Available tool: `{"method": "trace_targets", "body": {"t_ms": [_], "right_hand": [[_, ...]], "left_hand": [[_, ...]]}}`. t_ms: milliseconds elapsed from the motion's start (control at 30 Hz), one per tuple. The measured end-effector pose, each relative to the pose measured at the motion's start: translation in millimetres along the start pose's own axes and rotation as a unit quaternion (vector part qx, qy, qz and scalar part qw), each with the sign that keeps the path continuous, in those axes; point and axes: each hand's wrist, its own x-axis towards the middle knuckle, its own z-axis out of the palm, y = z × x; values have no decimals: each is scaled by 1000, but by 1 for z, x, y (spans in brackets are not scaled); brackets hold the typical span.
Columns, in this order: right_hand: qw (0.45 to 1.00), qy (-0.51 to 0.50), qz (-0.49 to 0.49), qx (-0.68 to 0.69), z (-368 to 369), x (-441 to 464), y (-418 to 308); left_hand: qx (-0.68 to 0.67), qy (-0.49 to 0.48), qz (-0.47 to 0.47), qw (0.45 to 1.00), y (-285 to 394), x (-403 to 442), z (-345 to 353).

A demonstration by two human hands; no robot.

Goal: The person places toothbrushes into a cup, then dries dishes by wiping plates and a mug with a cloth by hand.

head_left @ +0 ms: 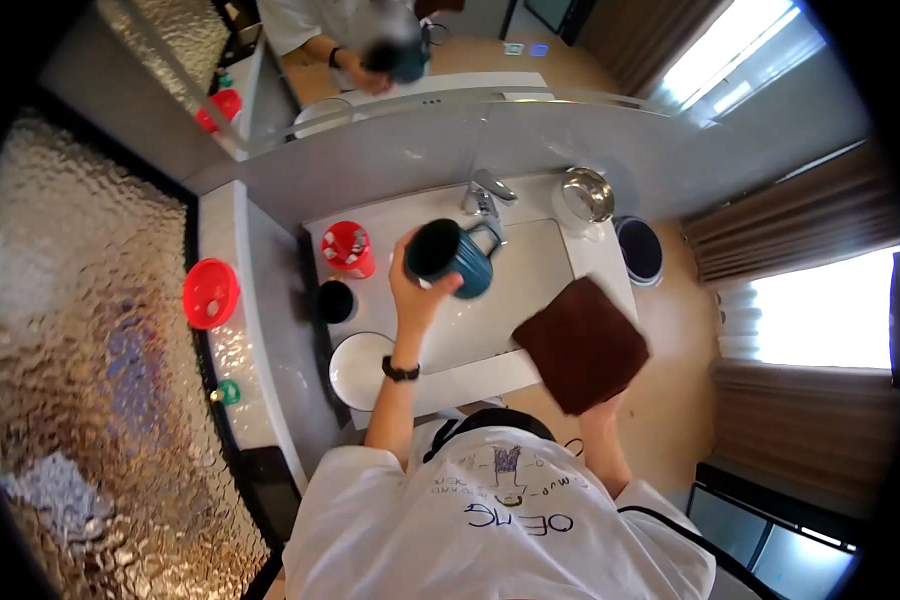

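My left hand is closed round a dark teal mug, held tilted above the sink with its dark opening turned to the left and its handle to the upper right. A folded dark brown cloth is in my right hand, at the right front of the counter. The cloth covers most of the fingers of that hand. Behind the mug stands a chrome faucet.
On the counter are a red cup, a black cup, a white dish and a metal bowl. A bin stands right of it. A red basin is on the left ledge. A mirror rises behind.
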Motion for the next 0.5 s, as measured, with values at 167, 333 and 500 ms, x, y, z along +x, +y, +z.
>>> {"method": "trace_targets", "body": {"t_ms": [167, 333, 500], "right_hand": [[970, -189, -83, -130, 91, 59, 3], [768, -278, -284, -502, 140, 42, 50], [823, -282, -139, -472, 99, -18, 74]], "left_hand": [[-121, 19, 29, 992, 130, -36, 47], [-19, 120, 123, 985, 181, -67, 68], [103, 85, 180, 975, 195, -70, 79]]}}
